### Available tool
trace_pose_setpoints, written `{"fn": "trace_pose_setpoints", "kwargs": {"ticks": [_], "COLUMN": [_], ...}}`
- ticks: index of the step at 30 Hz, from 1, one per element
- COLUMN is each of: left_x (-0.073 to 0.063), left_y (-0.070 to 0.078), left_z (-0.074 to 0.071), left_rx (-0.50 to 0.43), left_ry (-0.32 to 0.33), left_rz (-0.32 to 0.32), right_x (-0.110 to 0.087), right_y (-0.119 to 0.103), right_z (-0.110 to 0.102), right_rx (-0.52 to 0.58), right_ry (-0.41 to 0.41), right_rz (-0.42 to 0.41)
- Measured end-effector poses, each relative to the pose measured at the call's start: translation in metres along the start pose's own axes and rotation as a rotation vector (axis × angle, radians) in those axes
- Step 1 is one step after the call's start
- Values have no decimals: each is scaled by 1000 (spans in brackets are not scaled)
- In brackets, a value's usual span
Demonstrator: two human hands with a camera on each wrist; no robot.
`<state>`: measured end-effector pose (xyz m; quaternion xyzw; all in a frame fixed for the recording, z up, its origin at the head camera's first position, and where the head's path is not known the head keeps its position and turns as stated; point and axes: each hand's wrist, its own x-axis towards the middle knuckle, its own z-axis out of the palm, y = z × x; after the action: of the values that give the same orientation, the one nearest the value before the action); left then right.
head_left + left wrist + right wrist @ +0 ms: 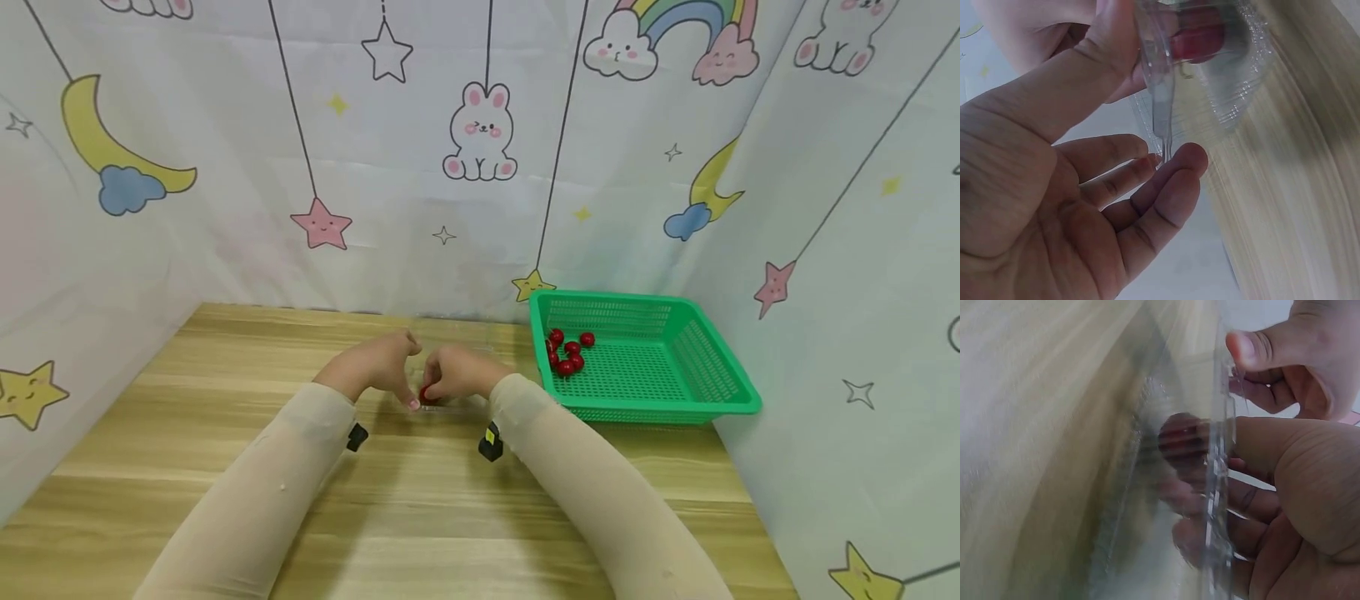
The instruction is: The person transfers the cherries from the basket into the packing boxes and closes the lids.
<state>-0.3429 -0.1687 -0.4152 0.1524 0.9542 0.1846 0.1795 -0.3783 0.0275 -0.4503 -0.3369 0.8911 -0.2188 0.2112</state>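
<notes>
A clear plastic box (1161,100) stands on the wooden table, with both hands at its near side. My left hand (377,367) holds the box's rim between thumb and fingers, palm facing the plastic. Reaching over that rim, my right hand (465,372) pinches a red cherry (1182,439) inside the box, low behind the clear wall. A thin greenish stem hangs from the cherry (1200,34) in the left wrist view. The right fingertips show blurred through the plastic, and the head view hides most of the box behind the hands.
A green basket (660,408) stands at the back right, with several red cherries (572,347) gathered at its left end. The wooden table (420,517) meets a patterned white curtain (420,275) at the back and sides. Small black wrist cameras hang beneath both sleeves.
</notes>
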Motion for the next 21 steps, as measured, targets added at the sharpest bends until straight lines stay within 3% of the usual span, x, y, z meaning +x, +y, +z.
{"fn": "trace_pose_setpoints", "kwargs": {"ticks": [6, 12, 17, 21], "left_x": [0, 3, 6, 7], "left_y": [0, 0, -1, -2], "left_z": [0, -1, 0, 2], "left_rx": [-6, 4, 2, 4], "left_ry": [2, 3, -8, -14], "left_rz": [8, 21, 6, -15], "right_x": [-1, -3, -5, -13], "right_y": [-4, -6, -1, 1], "right_z": [5, 3, -4, -21], "right_rx": [80, 78, 92, 42], "right_ry": [-28, -29, -42, -19], "right_rz": [-42, -53, -27, 16]}}
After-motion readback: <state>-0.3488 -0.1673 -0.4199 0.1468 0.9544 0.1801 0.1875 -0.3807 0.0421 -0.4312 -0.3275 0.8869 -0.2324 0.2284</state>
